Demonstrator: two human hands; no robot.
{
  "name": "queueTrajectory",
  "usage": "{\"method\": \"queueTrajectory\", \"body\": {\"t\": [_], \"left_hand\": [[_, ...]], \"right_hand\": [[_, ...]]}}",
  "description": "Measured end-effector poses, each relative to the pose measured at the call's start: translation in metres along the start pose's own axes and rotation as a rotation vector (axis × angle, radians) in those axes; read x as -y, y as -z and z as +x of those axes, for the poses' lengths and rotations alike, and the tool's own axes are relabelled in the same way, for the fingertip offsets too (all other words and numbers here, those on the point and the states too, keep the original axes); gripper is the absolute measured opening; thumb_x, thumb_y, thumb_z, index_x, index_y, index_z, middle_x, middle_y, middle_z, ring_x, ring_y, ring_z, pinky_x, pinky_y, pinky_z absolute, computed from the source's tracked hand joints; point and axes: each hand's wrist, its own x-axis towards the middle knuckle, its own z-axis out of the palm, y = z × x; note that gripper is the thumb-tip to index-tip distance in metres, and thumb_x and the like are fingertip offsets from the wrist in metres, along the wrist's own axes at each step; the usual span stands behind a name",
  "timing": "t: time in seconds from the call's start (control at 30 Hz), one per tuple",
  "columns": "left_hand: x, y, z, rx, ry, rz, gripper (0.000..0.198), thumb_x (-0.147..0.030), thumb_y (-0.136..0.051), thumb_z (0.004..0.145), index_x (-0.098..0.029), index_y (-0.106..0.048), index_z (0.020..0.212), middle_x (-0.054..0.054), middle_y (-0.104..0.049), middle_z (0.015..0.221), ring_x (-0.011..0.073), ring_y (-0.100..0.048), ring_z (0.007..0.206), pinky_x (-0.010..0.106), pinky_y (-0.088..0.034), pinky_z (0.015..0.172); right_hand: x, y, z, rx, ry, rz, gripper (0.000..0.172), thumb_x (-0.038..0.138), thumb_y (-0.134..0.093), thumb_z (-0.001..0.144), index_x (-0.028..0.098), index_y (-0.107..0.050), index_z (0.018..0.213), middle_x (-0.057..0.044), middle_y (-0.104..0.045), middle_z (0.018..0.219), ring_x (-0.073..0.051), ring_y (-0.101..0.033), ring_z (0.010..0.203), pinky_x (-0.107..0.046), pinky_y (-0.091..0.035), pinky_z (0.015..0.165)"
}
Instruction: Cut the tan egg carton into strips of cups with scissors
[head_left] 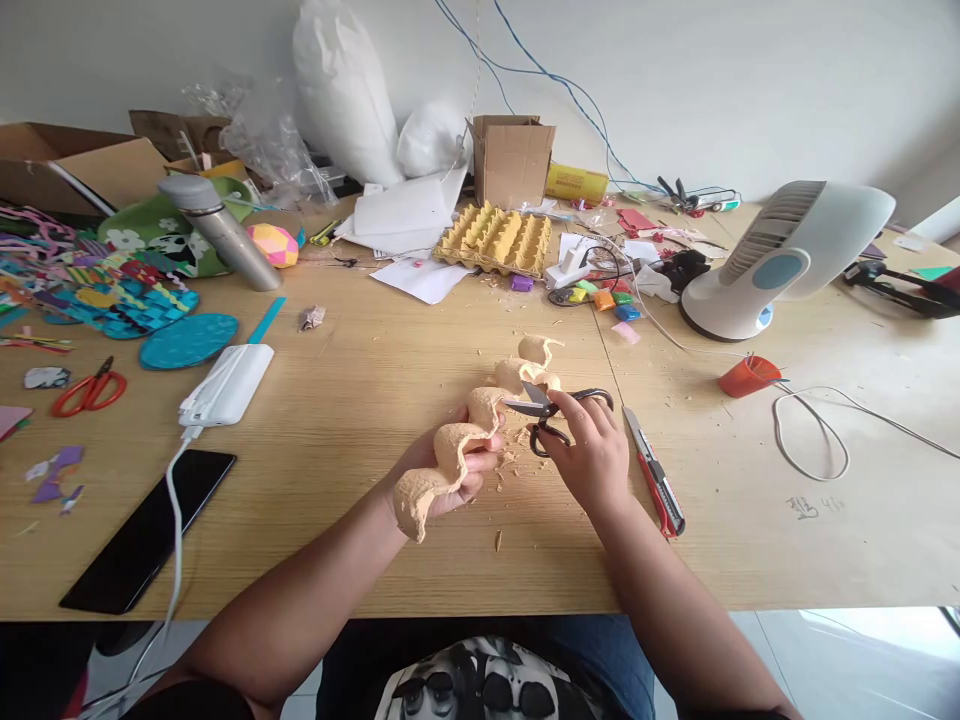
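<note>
A wavy tan strip cut from an egg carton (453, 450) slants across the middle of the view. My left hand (472, 478) is closed around it from beneath, with some fingers showing along its right edge. In my right hand (596, 450) is a pair of black-handled scissors (541, 405), blades apart and pointing left at the strip's edge. Small tan scraps (510, 458) lie on the table below the blades. Just right of my right hand rests a red utility knife (654, 475) with its blade out.
A yellow egg tray (495, 240) and a cardboard box (512, 165) stand at the back. To the right are a white fan (780, 260), an orange cup (750, 376) and a loose cable. On the left lie a phone (150, 530), a white power bank (227, 385), red-handled scissors (90, 388) and a steel bottle (221, 235).
</note>
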Motion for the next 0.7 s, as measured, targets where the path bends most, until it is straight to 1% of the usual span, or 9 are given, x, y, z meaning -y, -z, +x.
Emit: {"method": "queueTrajectory", "body": {"t": [0.07,0.17,0.23,0.37,0.5,0.57,0.7], "left_hand": [[0.001,0.004,0.001,0.02,0.029,-0.001,0.016,-0.025,-0.053,0.103,-0.016,-0.066,0.106,0.005,-0.064,0.075,0.0085,-0.048,0.048,0.015,-0.036,0.039],[0.001,0.008,0.002,0.039,0.044,-0.018,0.014,-0.027,-0.06,0.099,-0.016,-0.066,0.106,0.005,-0.065,0.077,0.0091,-0.047,0.049,0.018,-0.035,0.039],[0.001,0.006,0.001,0.045,0.042,-0.023,0.015,-0.026,-0.059,0.099,-0.015,-0.066,0.106,0.005,-0.065,0.077,0.0084,-0.047,0.049,0.016,-0.035,0.039],[0.003,-0.001,-0.003,0.05,0.018,0.009,0.018,-0.022,-0.051,0.104,-0.011,-0.065,0.106,0.004,-0.063,0.076,0.0058,-0.048,0.049,0.011,-0.035,0.039],[0.003,-0.004,-0.004,0.04,0.011,0.029,0.019,-0.024,-0.051,0.105,-0.011,-0.065,0.105,0.004,-0.062,0.074,0.0054,-0.049,0.048,0.01,-0.035,0.039],[0.003,-0.004,-0.004,0.04,0.016,0.033,0.018,-0.021,-0.051,0.104,-0.01,-0.065,0.104,0.004,-0.063,0.074,0.0049,-0.051,0.048,0.009,-0.035,0.039],[0.002,-0.003,-0.004,0.039,0.021,0.037,0.016,-0.015,-0.05,0.102,-0.01,-0.065,0.104,0.004,-0.064,0.074,0.0046,-0.051,0.047,0.008,-0.036,0.038]], "right_hand": [[0.0,0.003,0.001,-0.001,-0.004,-0.046,0.034,0.033,-0.066,0.103,0.026,-0.068,0.136,-0.009,-0.074,0.101,-0.028,-0.068,0.095,-0.039,-0.055,0.088],[0.0,0.005,0.001,0.012,-0.003,-0.065,0.033,0.032,-0.067,0.103,0.026,-0.07,0.135,-0.01,-0.075,0.102,-0.028,-0.067,0.095,-0.039,-0.054,0.087],[0.0,0.006,0.001,0.018,0.002,-0.072,0.033,0.033,-0.066,0.103,0.026,-0.071,0.135,-0.01,-0.075,0.101,-0.028,-0.066,0.094,-0.038,-0.053,0.086],[-0.001,0.007,0.001,0.014,0.02,-0.107,0.031,0.033,-0.066,0.104,0.026,-0.072,0.133,-0.009,-0.074,0.097,-0.027,-0.066,0.092,-0.038,-0.052,0.085],[-0.001,0.008,0.002,-0.029,0.045,-0.12,0.029,0.031,-0.065,0.104,0.025,-0.072,0.132,-0.008,-0.074,0.095,-0.026,-0.066,0.091,-0.037,-0.051,0.084],[-0.001,0.009,0.002,-0.044,0.05,-0.117,0.029,0.03,-0.065,0.105,0.026,-0.072,0.132,-0.008,-0.074,0.095,-0.026,-0.066,0.091,-0.036,-0.051,0.083],[-0.002,0.011,0.001,-0.017,0.025,-0.133,0.029,0.03,-0.064,0.105,0.028,-0.072,0.133,-0.007,-0.075,0.095,-0.026,-0.067,0.089,-0.037,-0.048,0.081]]}}
